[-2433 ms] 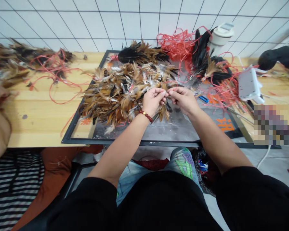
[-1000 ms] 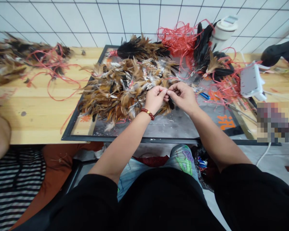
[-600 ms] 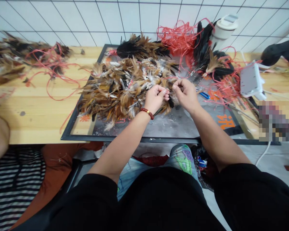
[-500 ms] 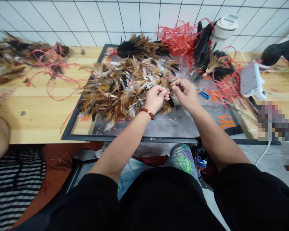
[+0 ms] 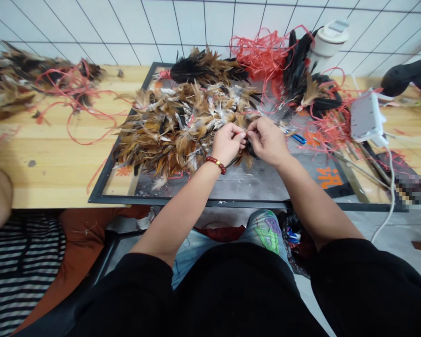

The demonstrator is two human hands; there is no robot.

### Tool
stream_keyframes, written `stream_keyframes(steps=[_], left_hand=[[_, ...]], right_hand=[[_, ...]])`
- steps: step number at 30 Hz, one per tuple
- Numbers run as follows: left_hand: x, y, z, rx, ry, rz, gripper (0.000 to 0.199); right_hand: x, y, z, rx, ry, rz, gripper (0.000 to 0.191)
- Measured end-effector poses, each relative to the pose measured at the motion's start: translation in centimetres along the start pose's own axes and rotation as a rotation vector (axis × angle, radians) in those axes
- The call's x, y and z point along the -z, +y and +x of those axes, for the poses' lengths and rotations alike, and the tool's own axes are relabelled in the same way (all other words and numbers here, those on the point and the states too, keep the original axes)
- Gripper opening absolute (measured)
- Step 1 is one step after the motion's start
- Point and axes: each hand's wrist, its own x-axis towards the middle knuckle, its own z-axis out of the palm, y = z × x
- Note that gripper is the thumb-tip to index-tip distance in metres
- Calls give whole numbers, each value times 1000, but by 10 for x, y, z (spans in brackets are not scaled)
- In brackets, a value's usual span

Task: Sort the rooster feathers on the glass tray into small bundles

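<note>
Fingers pinched, my left hand is over the right edge of a large pile of brown, black and white feathers. A few dark feathers show just below its fingertips, with a speck of red between them. My right hand is also closed in a pinch, and its fingertips meet those of the left. What lies between its thumb and finger is too small to make out. Both hands are above a dark board with a black frame. Beside the right hand is a blue tool, perhaps small snips.
Behind the pile are a black and brown feather bundle and tangled red plastic string. At right stand a white lidded cup and a white box with a cable. A person sits at left, near more feathers.
My right hand has moved slightly left, so its fingertips now touch those of my left hand. The left hand has stayed almost in place, still pinched.
</note>
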Motion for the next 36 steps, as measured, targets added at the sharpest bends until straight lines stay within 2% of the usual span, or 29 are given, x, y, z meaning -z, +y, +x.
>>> stream_keyframes(steps=[3, 6, 10, 13, 17, 23, 27, 30, 36], left_hand=[[2, 7, 0, 127, 9, -133, 19], [5, 8, 1, 145, 3, -176, 23], [4, 6, 1, 25, 6, -106, 28], [0, 7, 0, -55, -4, -50, 31], [-2, 8, -2, -128, 25, -4, 34], [1, 8, -5, -211, 107, 62, 32], [4, 8, -4, -255, 186, 91, 31], [4, 3, -1, -323, 189, 114, 29], [6, -17, 11, -481, 141, 217, 32]], right_hand=[[1, 0, -1, 23, -30, -8, 12], [2, 0, 0, 25, -40, 8, 12], [2, -1, 3, 43, -21, 124, 21], [1, 0, 4, 35, -76, 226, 25], [0, 3, 3, -86, -52, 307, 21], [0, 3, 5, -231, -11, 435, 28], [-1, -5, 5, -300, -44, 539, 33], [0, -10, 5, -355, -79, 651, 40], [-5, -5, 7, -442, -3, 871, 38]])
